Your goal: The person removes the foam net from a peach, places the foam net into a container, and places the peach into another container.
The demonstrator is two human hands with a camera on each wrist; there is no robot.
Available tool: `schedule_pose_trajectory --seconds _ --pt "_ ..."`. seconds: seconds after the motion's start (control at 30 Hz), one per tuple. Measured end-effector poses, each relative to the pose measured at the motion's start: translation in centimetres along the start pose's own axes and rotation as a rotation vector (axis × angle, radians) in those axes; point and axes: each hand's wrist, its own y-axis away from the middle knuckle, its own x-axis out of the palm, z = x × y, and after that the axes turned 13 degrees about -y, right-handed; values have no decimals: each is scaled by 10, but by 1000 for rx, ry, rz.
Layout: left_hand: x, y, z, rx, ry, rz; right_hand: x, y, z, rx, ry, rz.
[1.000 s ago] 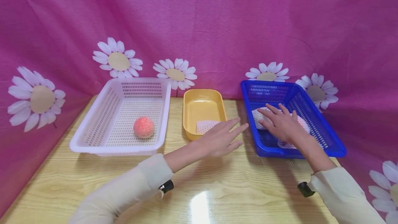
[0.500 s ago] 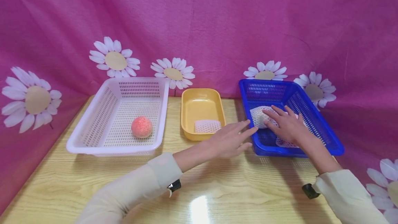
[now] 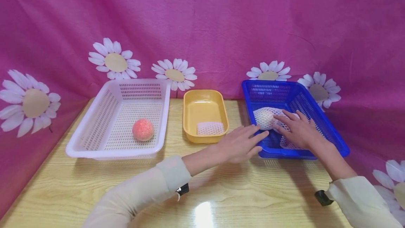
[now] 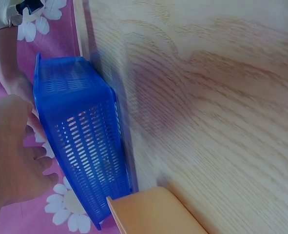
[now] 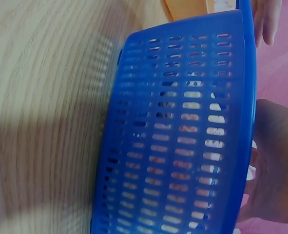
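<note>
In the blue basket [image 3: 288, 153], a foam-netted ball [image 3: 264, 117] lies near the left wall. Right hand [image 3: 299, 130] alongside, fingers spread; contact unclear. Left hand [image 3: 238, 145] at rim, fingers extended, empty. Step judged: reaching for ball; next move calls for gentle grip.

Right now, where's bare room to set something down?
Bare table shows between the two sleeves, and in front of the white basket. That basket is bare behind the pink ball. The blue basket is crowded: netted items, right hand over them, left hand by its rim.
</note>
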Motion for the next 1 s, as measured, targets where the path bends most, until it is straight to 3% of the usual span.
schedule_pose_trajectory --seconds 0.33,0.63,1.0 --pt "2 -8 -9 32 20 -33 -2 11 -14 -31 7 -34" --pt "6 -16 -10 50 8 -46 -4 14 -20 -184 -30 -65" --pt "14 -22 -5 105 17 -12 -6 19 -29 -138 -81 3"
